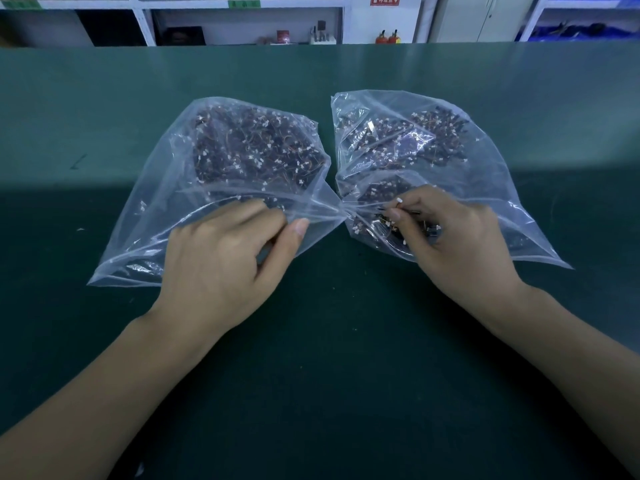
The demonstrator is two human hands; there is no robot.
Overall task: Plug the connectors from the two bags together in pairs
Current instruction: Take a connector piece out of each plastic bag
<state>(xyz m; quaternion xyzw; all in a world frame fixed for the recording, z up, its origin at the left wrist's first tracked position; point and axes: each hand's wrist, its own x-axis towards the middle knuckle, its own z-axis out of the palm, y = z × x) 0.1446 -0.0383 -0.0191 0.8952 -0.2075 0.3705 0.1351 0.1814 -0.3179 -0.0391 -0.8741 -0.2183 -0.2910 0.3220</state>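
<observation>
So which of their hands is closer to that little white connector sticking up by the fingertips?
The right. The right hand pinches the white connector at its fingertips, over the right bag. The left hand is off to its left, fingers in the left bag.

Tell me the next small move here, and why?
Probably have the left hand pick one connector from the left bag. The right hand already pinches a white-tipped connector at the right bag, while the left shows none, and pairing needs one from each.
</observation>
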